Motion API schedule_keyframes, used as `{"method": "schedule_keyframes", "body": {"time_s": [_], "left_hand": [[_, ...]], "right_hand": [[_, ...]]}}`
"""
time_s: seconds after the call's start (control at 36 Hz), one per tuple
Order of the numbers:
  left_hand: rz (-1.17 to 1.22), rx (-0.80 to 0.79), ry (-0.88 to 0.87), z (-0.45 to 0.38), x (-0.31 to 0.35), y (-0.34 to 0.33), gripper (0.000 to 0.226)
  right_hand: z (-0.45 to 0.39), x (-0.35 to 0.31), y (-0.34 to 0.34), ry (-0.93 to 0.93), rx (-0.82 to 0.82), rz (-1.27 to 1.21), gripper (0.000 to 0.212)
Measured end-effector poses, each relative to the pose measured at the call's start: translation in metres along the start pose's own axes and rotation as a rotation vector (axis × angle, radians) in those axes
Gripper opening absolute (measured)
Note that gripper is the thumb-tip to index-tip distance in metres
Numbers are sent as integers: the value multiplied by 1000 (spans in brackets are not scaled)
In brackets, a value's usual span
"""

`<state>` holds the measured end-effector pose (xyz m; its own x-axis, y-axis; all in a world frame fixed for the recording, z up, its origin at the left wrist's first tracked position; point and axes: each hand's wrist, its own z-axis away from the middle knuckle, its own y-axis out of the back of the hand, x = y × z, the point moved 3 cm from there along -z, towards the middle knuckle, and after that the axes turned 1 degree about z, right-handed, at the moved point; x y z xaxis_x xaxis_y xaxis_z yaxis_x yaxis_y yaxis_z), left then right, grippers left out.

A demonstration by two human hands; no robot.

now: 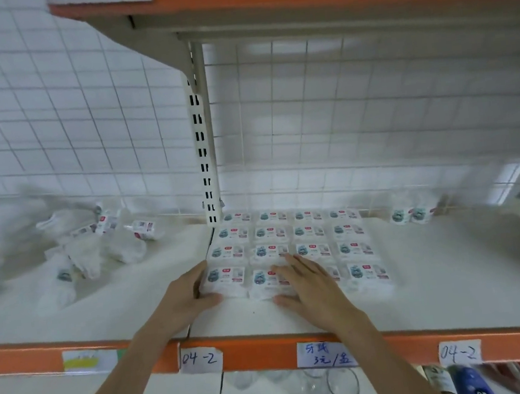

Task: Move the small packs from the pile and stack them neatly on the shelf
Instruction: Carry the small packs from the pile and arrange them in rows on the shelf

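Your left hand (195, 292) was against the left side of the front-left pack (225, 279) in the block of small packs (292, 244) on the shelf (452, 272). Its fingers were bent around the pack's corner, thumb along the front edge, so it seemed to hold that pack lightly. Your right hand (309, 284) lay flat, fingers straight, on top of the next pack (265, 279) in the front row, pressing and gripping nothing.

The block stood just right of the slotted upright (205, 157), in rows of four from front to back. The loose pile (96, 243) lay well apart on the left section, and two separate packs (409, 214) stood at the back right.

The packs looked light and soft, wrapped in glossy film, so I judged they could slide on each other and dent under a hard squeeze. The best place to take one seemed to be its two short sides, with a flat palm on top to level it.
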<state>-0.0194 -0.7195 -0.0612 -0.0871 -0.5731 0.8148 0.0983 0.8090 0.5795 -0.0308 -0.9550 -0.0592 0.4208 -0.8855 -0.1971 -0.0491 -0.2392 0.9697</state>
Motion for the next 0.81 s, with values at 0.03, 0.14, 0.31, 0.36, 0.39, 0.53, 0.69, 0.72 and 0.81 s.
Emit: {"method": "schedule_keyframes", "body": {"time_s": [0.03, 0.14, 0.31, 0.36, 0.39, 0.53, 0.69, 0.72, 0.81], "left_hand": [[-8, 3, -14, 1, 2, 0, 53], [-69, 27, -38, 1, -1, 2, 44], [-91, 32, -93, 3, 7, 3, 51], [-65, 31, -96, 3, 6, 3, 52], [-42, 24, -97, 3, 7, 3, 51], [12, 16, -102, 0, 3, 2, 58], [44, -21, -55, 2, 0, 8, 103], [37, -18, -71, 5, 3, 9, 101], [-26, 58, -181, 15, 10, 12, 84]], "right_hand": [[-1, 0, 0, 0, -1, 5, 56], [-2, -1, -2, -1, 5, 30, 55], [-1, -4, 0, -30, -27, 42, 55], [0, -5, 2, -35, -38, 52, 55], [0, -6, 3, -38, -43, 56, 55], [-1, -11, 10, -51, -55, 83, 56], [3, -22, 15, -105, -17, 111, 67], [6, -25, 16, -107, 12, 101, 68], [22, -34, 21, -110, 109, 69, 70]]}}
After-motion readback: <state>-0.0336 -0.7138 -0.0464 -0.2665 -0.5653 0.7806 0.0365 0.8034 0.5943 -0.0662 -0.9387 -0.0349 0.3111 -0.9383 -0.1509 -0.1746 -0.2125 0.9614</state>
